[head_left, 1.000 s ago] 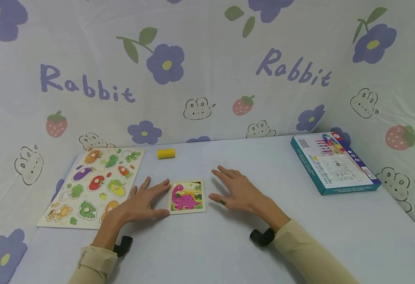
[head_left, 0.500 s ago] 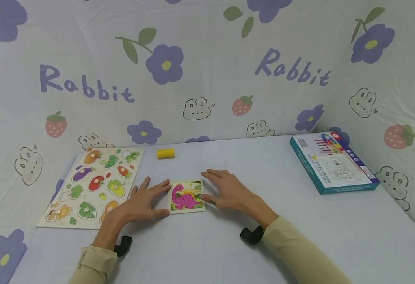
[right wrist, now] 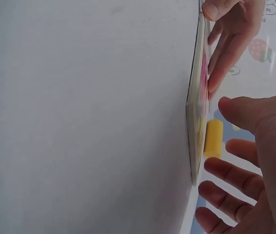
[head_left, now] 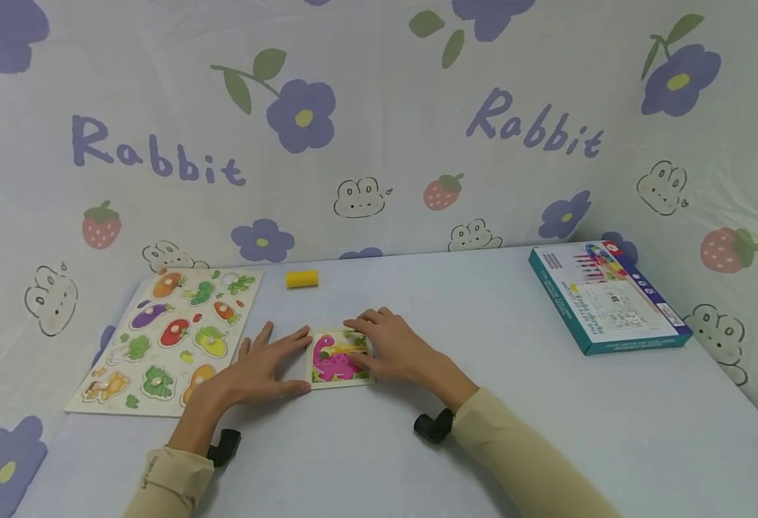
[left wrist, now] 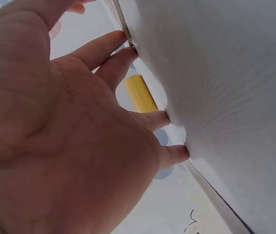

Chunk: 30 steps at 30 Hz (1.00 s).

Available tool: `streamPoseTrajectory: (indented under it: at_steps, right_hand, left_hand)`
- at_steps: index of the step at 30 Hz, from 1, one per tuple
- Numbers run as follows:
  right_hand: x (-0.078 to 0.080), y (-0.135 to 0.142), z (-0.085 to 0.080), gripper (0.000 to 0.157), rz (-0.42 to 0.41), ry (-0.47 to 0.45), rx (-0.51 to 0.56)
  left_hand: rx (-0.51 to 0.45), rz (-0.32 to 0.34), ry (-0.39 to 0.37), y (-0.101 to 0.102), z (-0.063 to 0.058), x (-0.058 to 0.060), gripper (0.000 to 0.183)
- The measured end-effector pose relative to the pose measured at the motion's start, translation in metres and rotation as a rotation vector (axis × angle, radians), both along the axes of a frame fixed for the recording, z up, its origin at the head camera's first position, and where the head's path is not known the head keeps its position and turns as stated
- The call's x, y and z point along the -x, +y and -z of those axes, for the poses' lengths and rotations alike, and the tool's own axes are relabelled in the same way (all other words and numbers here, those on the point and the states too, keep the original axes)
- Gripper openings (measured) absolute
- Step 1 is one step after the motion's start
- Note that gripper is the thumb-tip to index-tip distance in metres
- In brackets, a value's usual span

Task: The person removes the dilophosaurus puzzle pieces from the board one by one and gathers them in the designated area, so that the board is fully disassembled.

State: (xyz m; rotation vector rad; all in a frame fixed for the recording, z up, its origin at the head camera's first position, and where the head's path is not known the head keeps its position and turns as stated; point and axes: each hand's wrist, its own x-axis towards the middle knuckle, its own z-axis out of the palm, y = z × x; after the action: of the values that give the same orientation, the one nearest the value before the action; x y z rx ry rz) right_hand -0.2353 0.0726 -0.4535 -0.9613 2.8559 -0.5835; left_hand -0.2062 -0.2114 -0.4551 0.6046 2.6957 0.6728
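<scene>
A small square picture puzzle (head_left: 332, 368) with a pink dinosaur lies flat on the table between the hands. My left hand (head_left: 258, 373) rests at its left side, fingers spread; a fingertip and the thumb meet its left corners. Fingertips of that hand (left wrist: 79, 136) press on the tabletop in the left wrist view. My right hand (head_left: 396, 351) hovers over the puzzle's right part and hides some of it. In the right wrist view, the thumb and fingers of this hand (right wrist: 254, 170) are parted and hold nothing, a gap separating them from the puzzle (right wrist: 194, 122).
A vegetable peg-puzzle board (head_left: 178, 357) lies to the left, partly behind the left forearm. Behind the square puzzle is a yellow cylinder (head_left: 302, 279). A flat teal-edged box (head_left: 612, 302) lies at the back right. Printed cloth hangs behind the table.
My right hand has moved left, from beside the square puzzle to over its right part. The left hand and the puzzle have stayed in place.
</scene>
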Motion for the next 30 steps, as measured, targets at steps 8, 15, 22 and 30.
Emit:
streamPoseTrajectory:
  at_steps: [8, 15, 22, 30]
  right_hand:
    - [0.005, -0.014, 0.0, 0.05, -0.035, -0.007, -0.014]
    - [0.011, -0.025, 0.0, 0.038, -0.031, -0.036, 0.013]
    - [0.017, -0.033, 0.003, 0.031, -0.046, -0.079, 0.047]
    - [0.025, -0.041, 0.005, 0.031, -0.069, -0.039, -0.01]
  left_hand:
    - [0.005, 0.005, 0.008, 0.0, 0.002, 0.0, 0.084]
    - [-0.003, 0.0, -0.006, -0.002, 0.002, -0.001, 0.084]
    - [-0.011, 0.006, -0.009, -0.001, 0.002, 0.0, 0.084]
    - [-0.004, 0.008, -0.011, 0.0, 0.0, 0.0, 0.085]
